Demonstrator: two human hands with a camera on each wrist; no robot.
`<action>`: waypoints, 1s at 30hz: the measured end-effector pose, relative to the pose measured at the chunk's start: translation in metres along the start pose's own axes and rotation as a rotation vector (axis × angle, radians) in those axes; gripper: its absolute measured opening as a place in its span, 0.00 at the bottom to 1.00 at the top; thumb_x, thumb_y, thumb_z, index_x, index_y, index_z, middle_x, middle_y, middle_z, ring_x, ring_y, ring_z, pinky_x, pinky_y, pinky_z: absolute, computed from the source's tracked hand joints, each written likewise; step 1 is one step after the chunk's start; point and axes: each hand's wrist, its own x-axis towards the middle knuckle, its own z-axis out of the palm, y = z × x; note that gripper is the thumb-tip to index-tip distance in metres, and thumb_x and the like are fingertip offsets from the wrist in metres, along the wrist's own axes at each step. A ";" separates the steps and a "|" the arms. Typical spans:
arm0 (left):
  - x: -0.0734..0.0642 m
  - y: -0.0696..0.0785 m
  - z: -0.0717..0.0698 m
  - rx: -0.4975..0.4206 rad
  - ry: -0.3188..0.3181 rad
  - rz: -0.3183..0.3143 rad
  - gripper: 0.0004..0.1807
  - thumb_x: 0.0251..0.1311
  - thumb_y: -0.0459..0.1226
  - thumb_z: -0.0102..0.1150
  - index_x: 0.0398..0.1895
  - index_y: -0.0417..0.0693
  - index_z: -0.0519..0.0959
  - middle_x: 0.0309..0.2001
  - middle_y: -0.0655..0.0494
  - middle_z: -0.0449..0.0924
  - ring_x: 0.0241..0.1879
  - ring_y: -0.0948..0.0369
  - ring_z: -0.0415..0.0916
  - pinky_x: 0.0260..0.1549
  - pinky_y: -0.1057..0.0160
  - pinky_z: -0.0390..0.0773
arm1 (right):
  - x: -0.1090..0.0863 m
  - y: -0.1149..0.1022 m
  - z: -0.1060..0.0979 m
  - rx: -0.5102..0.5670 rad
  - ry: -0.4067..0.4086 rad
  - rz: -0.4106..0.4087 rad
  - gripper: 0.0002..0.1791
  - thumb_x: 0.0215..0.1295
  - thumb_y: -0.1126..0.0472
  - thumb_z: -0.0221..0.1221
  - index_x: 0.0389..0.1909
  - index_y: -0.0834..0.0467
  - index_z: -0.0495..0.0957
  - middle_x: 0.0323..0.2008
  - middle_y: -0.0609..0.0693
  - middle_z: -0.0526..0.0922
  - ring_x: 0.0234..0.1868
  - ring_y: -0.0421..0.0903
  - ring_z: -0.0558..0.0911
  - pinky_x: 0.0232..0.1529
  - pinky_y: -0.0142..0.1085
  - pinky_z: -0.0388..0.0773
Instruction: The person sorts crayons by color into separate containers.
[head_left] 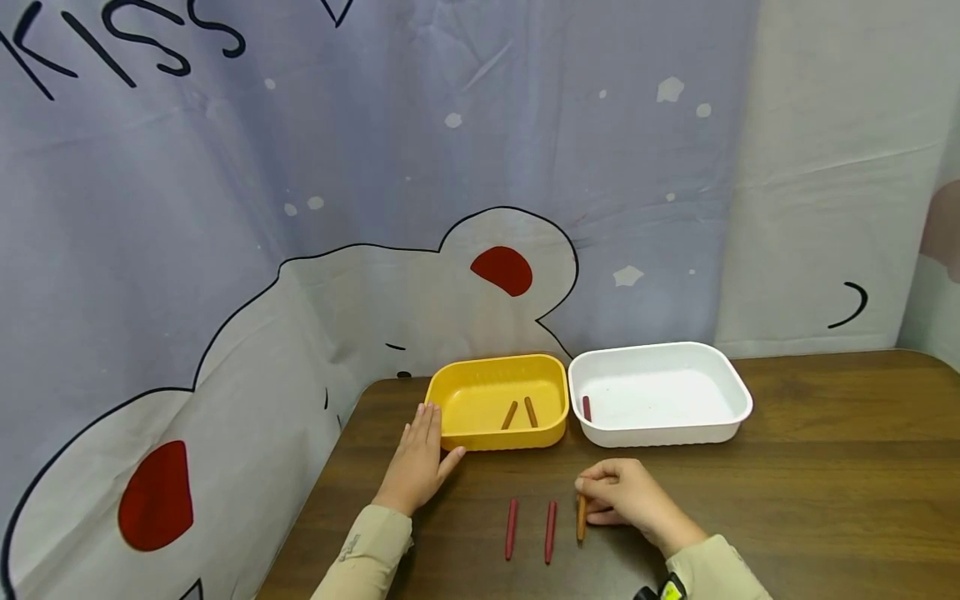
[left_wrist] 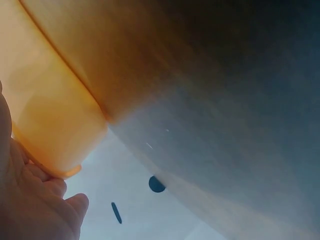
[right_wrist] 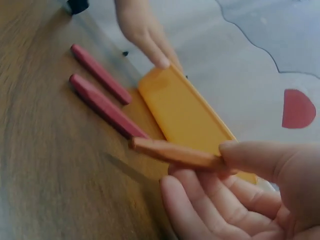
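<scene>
My right hand [head_left: 626, 496] pinches an orange-brown crayon [right_wrist: 175, 152] near one end between thumb and fingers, in front of the tubs. Its other end points toward me, low over the table. To its left, two dark red crayons [head_left: 511, 529] lie side by side on the wood. My left hand [head_left: 418, 462] rests with straight fingers against the left front corner of a yellow tub [head_left: 495, 442]. Inside that tub are two orange-brown crayons [head_left: 531, 412]. The white tub [head_left: 660, 435], right of the yellow one, has a red crayon [head_left: 587, 408] at its left end.
Both tubs stand close together near the back of the brown wooden table [head_left: 840, 467]. Behind the table hangs a printed cloth [head_left: 637, 208], which also runs down the left side. A dark device [head_left: 667, 588] shows at my right wrist.
</scene>
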 end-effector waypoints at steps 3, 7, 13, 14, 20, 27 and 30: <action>0.000 0.000 0.000 -0.002 0.001 0.001 0.43 0.75 0.53 0.52 0.76 0.27 0.55 0.76 0.32 0.54 0.78 0.41 0.47 0.72 0.38 0.55 | 0.001 0.000 -0.002 0.099 -0.051 -0.002 0.18 0.72 0.64 0.60 0.50 0.78 0.76 0.33 0.52 0.85 0.32 0.45 0.85 0.40 0.44 0.87; 0.000 0.001 -0.001 -0.004 0.005 0.002 0.43 0.74 0.53 0.52 0.76 0.27 0.55 0.76 0.32 0.55 0.78 0.41 0.48 0.72 0.38 0.56 | 0.002 -0.002 -0.004 0.218 -0.096 -0.010 0.17 0.72 0.62 0.60 0.52 0.73 0.76 0.37 0.51 0.85 0.36 0.45 0.85 0.44 0.43 0.86; -0.001 0.001 0.000 -0.004 0.014 0.005 0.43 0.74 0.53 0.53 0.76 0.27 0.56 0.76 0.32 0.55 0.77 0.40 0.49 0.71 0.38 0.56 | 0.002 -0.008 -0.005 0.319 -0.112 -0.011 0.15 0.73 0.62 0.59 0.52 0.69 0.76 0.41 0.54 0.87 0.41 0.45 0.86 0.48 0.42 0.85; -0.001 0.000 0.001 -0.003 0.019 0.009 0.44 0.74 0.53 0.53 0.76 0.27 0.56 0.76 0.32 0.55 0.77 0.40 0.49 0.71 0.37 0.56 | 0.001 -0.009 -0.005 0.325 -0.114 -0.011 0.14 0.73 0.62 0.59 0.51 0.69 0.76 0.41 0.54 0.87 0.42 0.45 0.87 0.48 0.42 0.85; 0.000 0.000 0.001 0.000 0.015 0.007 0.44 0.74 0.54 0.53 0.76 0.28 0.56 0.76 0.32 0.55 0.77 0.40 0.48 0.71 0.37 0.56 | -0.001 -0.013 -0.005 0.349 -0.147 -0.043 0.09 0.74 0.62 0.58 0.48 0.62 0.79 0.42 0.53 0.87 0.45 0.47 0.86 0.50 0.42 0.84; 0.001 0.000 0.000 0.003 0.003 0.001 0.43 0.74 0.53 0.53 0.76 0.28 0.55 0.76 0.33 0.55 0.78 0.41 0.48 0.72 0.38 0.56 | 0.003 -0.016 -0.003 0.371 -0.170 -0.080 0.08 0.75 0.64 0.56 0.48 0.62 0.79 0.44 0.56 0.86 0.46 0.48 0.86 0.52 0.44 0.84; 0.000 0.000 0.001 0.005 0.005 0.003 0.43 0.74 0.53 0.53 0.76 0.28 0.55 0.76 0.33 0.55 0.78 0.41 0.48 0.71 0.38 0.56 | 0.007 -0.019 -0.001 0.365 -0.172 -0.088 0.07 0.75 0.64 0.56 0.47 0.62 0.80 0.44 0.56 0.86 0.46 0.49 0.87 0.52 0.44 0.84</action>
